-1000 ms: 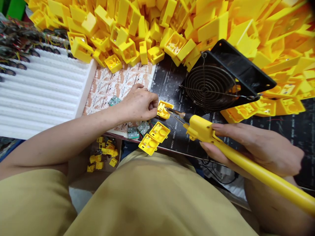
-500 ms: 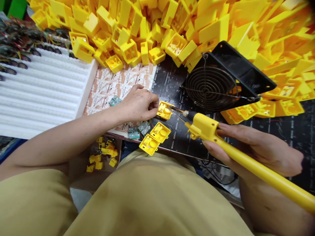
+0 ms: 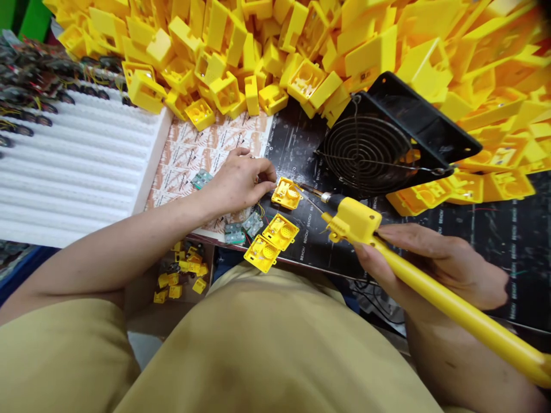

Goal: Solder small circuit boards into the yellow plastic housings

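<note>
My right hand [image 3: 434, 261] is wrapped round the yellow handle of a soldering iron [image 3: 353, 221] with a thin feed tube beside its tip. The tip reaches left to the upper right side of a small open yellow plastic casing [image 3: 286, 193] on the black mat; whether it touches cannot be made out. At the casing's upper left edge is my left hand [image 3: 245, 180], thumb and forefinger pinched together; anything between them is too small to see. Two more yellow casings [image 3: 280, 232] lie nearer me, at the bench edge, beside green circuit boards [image 3: 235, 233] with thin wires.
A black fan [image 3: 365, 152] with a wire guard stands tilted behind the iron. Yellow housings [image 3: 224, 92] are heaped along the back. A ridged white foam tray [image 3: 81, 166] with wired parts lies at left. Below the bench edge, a box holds small yellow pieces [image 3: 189, 267].
My left fingertips have shifted slightly up and left, showing more of the casing's left side. The right hand and soldering iron have moved a little left, with the tip still by the casing.
</note>
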A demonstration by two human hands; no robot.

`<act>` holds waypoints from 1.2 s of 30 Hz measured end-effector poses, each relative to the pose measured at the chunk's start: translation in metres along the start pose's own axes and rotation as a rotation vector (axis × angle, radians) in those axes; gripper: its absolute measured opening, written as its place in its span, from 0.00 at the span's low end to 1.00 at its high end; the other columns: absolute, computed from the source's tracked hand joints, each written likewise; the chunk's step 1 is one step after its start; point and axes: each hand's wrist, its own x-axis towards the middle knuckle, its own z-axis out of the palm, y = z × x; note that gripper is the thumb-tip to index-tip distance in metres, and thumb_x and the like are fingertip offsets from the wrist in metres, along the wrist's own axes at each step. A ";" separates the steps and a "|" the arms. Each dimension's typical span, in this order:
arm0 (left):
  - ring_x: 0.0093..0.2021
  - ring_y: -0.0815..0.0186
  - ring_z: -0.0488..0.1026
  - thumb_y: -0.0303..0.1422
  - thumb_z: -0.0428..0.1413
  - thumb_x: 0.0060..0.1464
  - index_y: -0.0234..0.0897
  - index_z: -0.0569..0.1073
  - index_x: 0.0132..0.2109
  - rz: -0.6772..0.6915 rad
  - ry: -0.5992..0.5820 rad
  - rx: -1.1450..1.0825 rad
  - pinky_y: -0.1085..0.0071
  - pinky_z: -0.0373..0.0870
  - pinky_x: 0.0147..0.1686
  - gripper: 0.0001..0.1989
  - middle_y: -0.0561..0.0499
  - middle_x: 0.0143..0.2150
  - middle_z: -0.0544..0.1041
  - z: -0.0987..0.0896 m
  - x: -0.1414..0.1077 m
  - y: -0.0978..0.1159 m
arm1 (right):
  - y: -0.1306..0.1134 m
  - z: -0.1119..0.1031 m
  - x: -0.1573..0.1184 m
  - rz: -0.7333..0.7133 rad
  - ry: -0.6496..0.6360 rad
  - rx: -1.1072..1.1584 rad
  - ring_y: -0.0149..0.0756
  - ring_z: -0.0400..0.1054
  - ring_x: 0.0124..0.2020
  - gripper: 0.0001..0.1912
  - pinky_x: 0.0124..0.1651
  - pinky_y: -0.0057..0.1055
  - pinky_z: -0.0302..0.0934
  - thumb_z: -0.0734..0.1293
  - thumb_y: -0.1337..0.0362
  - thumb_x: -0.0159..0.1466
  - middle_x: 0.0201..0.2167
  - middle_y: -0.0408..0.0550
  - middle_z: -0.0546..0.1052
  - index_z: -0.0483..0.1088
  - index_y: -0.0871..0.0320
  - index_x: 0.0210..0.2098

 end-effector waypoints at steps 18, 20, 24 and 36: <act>0.49 0.52 0.68 0.32 0.48 0.58 0.36 0.76 0.34 0.081 0.038 0.277 0.50 0.60 0.53 0.12 0.44 0.41 0.77 0.005 0.006 0.019 | -0.012 0.008 0.011 -0.081 -0.028 -0.048 0.39 0.75 0.29 0.19 0.27 0.35 0.72 0.75 0.75 0.54 0.30 0.42 0.78 0.70 0.50 0.39; 0.49 0.52 0.68 0.33 0.47 0.58 0.36 0.76 0.34 0.085 0.027 0.318 0.50 0.61 0.52 0.13 0.44 0.41 0.76 0.005 0.007 0.019 | -0.014 0.009 0.013 -0.104 -0.033 -0.059 0.38 0.75 0.28 0.18 0.25 0.34 0.71 0.75 0.74 0.54 0.29 0.42 0.78 0.69 0.51 0.38; 0.49 0.53 0.68 0.33 0.48 0.58 0.36 0.76 0.35 0.105 0.039 0.374 0.52 0.62 0.51 0.12 0.44 0.41 0.76 0.006 0.007 0.019 | -0.016 0.011 0.020 -0.165 -0.043 -0.105 0.35 0.74 0.26 0.17 0.23 0.30 0.70 0.75 0.72 0.55 0.27 0.41 0.78 0.67 0.51 0.38; 0.49 0.50 0.69 0.33 0.48 0.59 0.33 0.75 0.36 0.111 0.012 0.434 0.54 0.65 0.47 0.13 0.42 0.41 0.76 0.006 0.007 0.023 | -0.015 0.000 0.029 -0.253 -0.155 -0.113 0.30 0.74 0.29 0.17 0.34 0.25 0.71 0.75 0.72 0.56 0.28 0.42 0.77 0.65 0.56 0.40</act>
